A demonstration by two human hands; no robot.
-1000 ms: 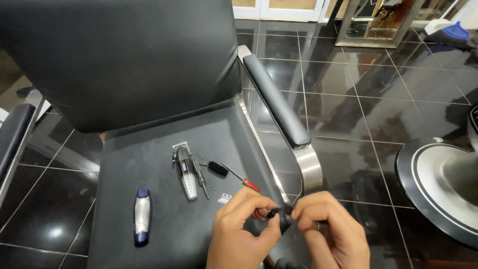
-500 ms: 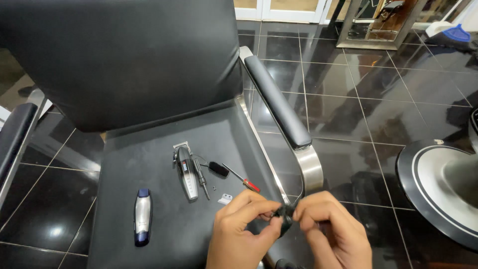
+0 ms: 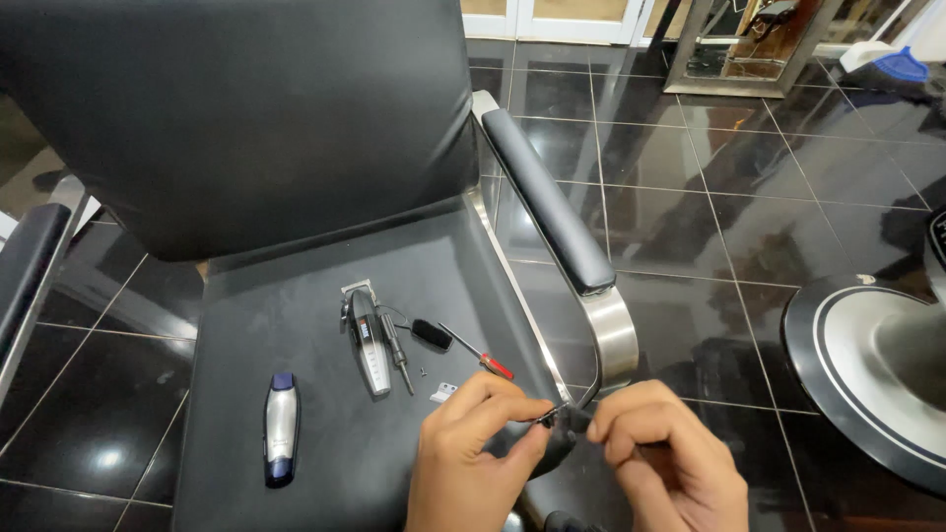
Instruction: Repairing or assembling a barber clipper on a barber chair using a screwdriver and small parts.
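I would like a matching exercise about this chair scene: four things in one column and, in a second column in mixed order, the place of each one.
Things:
1. silver and blue clipper
2. small black part
3. red-handled screwdriver
4. black clipper with the metal blade

Places:
A. pinched between the left hand and the right hand
B. alone on the left side of the seat
C. middle of the seat, blade toward the backrest
D. on the seat, right of the black clipper, nearer the armrest

Pairs: 1-B, 2-A, 3-D, 4-C
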